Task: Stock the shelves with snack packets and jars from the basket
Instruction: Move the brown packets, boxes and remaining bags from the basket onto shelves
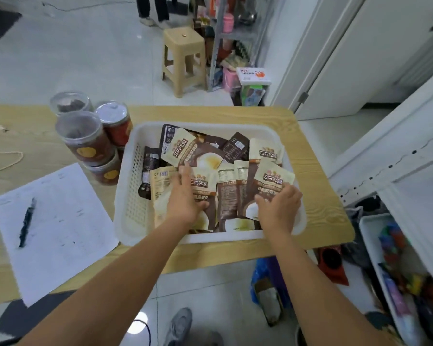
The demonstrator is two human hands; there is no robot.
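White perforated plastic basket (129, 196), glossy cream-and-brown snack packets (267, 149) heaped inside, left hand (185, 199), right hand (280, 208), each gripping one packet

The basket (133, 186) sits by the right edge of the desk (318, 196) with the packets (268, 151) in it, the jars (85, 138) stand just left of it, the paper (68, 233) lies at the front left with the pen (26, 222) on it, and the stool (183, 36) stands behind the desk.
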